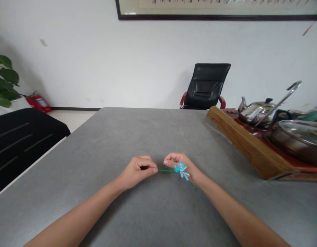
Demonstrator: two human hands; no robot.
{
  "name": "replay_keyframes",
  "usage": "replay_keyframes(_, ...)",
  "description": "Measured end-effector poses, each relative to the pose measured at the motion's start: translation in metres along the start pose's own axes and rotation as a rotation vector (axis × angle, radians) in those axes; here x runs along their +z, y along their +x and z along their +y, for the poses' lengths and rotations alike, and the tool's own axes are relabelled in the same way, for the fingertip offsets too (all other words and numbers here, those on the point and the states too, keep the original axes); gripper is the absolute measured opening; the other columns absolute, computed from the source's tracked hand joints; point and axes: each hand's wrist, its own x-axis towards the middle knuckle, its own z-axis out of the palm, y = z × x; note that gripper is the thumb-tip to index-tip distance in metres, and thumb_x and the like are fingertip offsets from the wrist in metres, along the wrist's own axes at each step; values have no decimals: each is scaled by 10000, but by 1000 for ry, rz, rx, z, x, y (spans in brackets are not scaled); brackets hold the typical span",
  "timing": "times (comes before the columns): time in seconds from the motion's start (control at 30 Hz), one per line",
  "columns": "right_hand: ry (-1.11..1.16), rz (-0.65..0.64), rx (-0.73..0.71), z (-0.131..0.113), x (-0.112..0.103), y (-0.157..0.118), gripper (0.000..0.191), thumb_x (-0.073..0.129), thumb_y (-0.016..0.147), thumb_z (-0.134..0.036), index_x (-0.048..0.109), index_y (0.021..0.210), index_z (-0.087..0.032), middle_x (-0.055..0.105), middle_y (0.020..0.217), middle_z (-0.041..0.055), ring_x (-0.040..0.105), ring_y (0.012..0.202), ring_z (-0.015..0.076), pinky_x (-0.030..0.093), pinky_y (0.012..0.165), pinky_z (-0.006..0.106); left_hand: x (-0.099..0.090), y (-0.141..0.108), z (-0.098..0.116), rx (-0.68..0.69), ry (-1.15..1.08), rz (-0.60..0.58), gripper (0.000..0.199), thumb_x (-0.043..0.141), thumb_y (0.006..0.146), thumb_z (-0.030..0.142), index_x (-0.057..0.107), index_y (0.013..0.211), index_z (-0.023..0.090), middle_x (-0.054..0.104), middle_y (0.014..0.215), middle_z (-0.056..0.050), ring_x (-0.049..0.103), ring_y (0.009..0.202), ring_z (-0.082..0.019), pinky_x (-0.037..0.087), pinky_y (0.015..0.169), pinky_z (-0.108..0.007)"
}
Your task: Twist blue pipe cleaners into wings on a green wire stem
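Observation:
My left hand (141, 169) pinches the end of a thin green stem (165, 170) between thumb and fingertips. The stem runs to the right and ends in a small blue beaded flower (181, 170) with pale, glittering petals. Beside it, my right hand (179, 162) has its fingers curled in, with thumb and fingertips close together just above the stem. The flower hides part of that palm and wrist, and what those fingers hold, if anything, cannot be made out. A blurred dark green strand (192, 185) hangs below the flower near my right wrist.
Both forearms reach over a grey table (137, 130). On its right stands a wooden tea tray (235, 140) with a steel kettle (258, 111) and a glass-lidded pot (298, 140). Beyond are a black chair (208, 85) and, at left, a fire extinguisher (41, 103).

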Motion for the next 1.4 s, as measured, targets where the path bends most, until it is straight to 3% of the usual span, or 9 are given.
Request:
replay_keyframes(0.13,43,0,-29,-5,-6,1,280,658,701,-430,607,693,-154,502,589,-31,412,539,93,310,541,227,-3,-1,10,95,151,-84,191,538,891,240,686,803,156,600,708,-12,540,671,-100,393,643,-199)
replay_keyframes(0.33,-165,8,-99,-24,-9,-4,217,590,771,-359,610,700,-155,397,528,-65,327,497,81,242,501,222,-9,-4,19,244,585,-142,226,447,930,217,661,868,182,619,772,-19,562,708,-118,388,651,-220)
replay_keyframes(0.53,-480,154,-183,-44,2,-16,183,539,836,-284,625,718,-173,358,491,-72,338,479,84,233,489,221,-6,-4,22,408,877,-76,251,420,931,193,649,830,178,599,705,-8,519,629,-128,343,564,-254)
replay_keyframes(0.73,-595,225,-248,-61,15,-27,166,529,861,-242,636,747,-187,438,511,-61,403,498,85,264,516,214,-4,-5,21,498,1055,22,245,428,915,162,624,767,176,557,651,10,466,575,-136,306,520,-286)
replay_keyframes(0.97,-632,216,-309,-78,24,-39,158,523,871,-214,631,759,-188,516,560,-49,450,530,85,297,551,207,-7,-7,16,418,1054,204,187,468,901,162,639,827,178,586,675,3,513,617,-136,371,564,-261)
replay_keyframes(1.23,-659,170,-305,-79,27,-43,171,489,886,-198,615,771,-191,551,597,-39,498,567,96,307,564,211,-11,-6,19,312,989,385,173,500,903,196,656,829,187,624,712,-3,571,663,-128,410,612,-239)
replay_keyframes(1.4,-667,138,-275,-75,31,-42,189,457,900,-196,614,795,-203,579,629,-37,502,565,100,311,563,216,-13,-5,20,186,816,411,193,488,913,229,669,861,187,638,777,-16,588,711,-126,434,653,-226)
